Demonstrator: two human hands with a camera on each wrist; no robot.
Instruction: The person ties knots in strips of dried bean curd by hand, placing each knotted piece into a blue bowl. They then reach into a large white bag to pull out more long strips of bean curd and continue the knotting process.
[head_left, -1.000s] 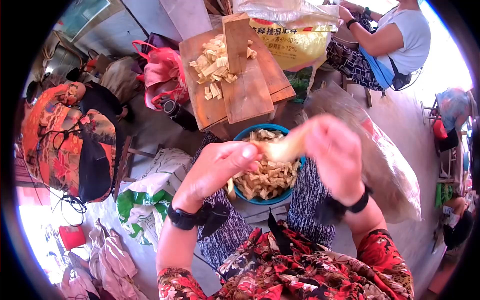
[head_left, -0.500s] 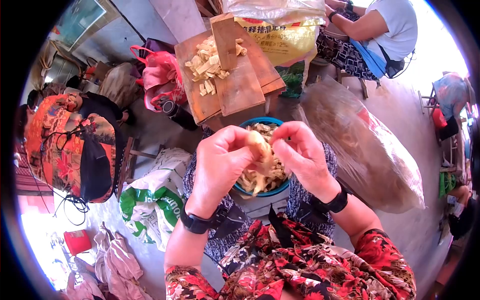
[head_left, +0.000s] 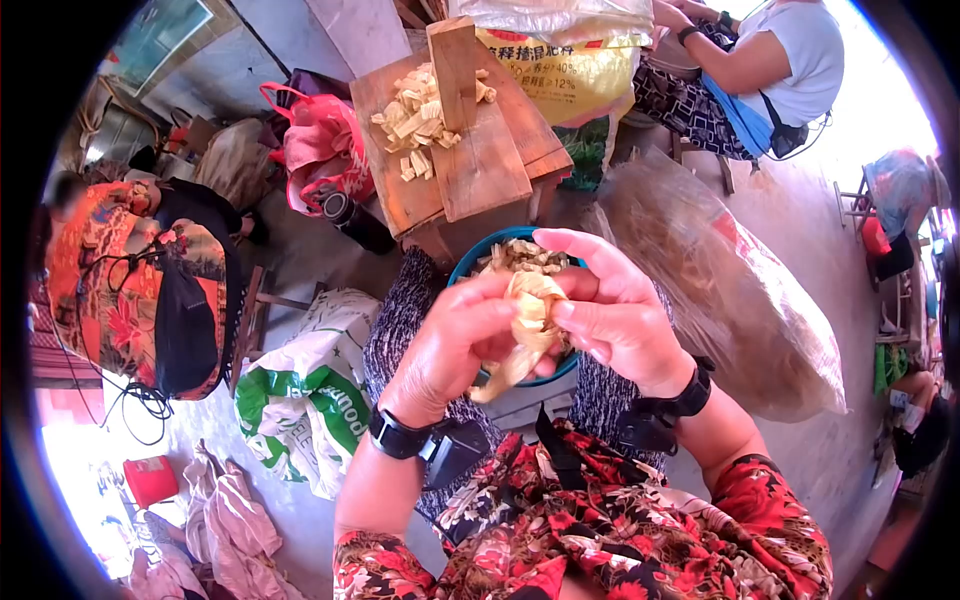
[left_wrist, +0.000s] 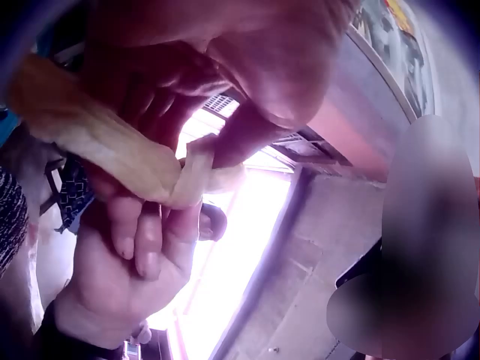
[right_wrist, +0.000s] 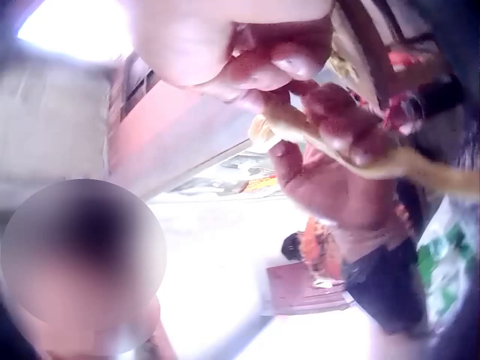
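Observation:
Between both hands, over the blue basin [head_left: 462, 268], a pale yellow, flat fibrous strip [head_left: 533, 305] is bent into a fold. Its loose tail hangs toward the lap. My left hand [head_left: 448, 335] pinches the strip between thumb and fingers from the left. From the other side, my right hand [head_left: 630, 315] grips the folded part with its thumb on top. In the left wrist view the strip [left_wrist: 112, 154] runs across the fingers and wraps at the left thumb tip. The right wrist view shows its long tail [right_wrist: 390, 163] trailing away. Short folded pieces [head_left: 520, 257] fill the basin, partly hidden by the hands.
Ahead, a wooden stool [head_left: 395, 205] bears a pile of pale pieces [head_left: 425, 110] beside an upright wooden block [head_left: 453, 75]. A large clear plastic bag [head_left: 730, 290] lies at right, a white-green sack [head_left: 310, 390] at left. Another person [head_left: 775, 70] sits at the far right.
The hands first held the strip stretched between them, then came together over the basin. Now the strip is folded tighter, and the right hand has closed in against the left.

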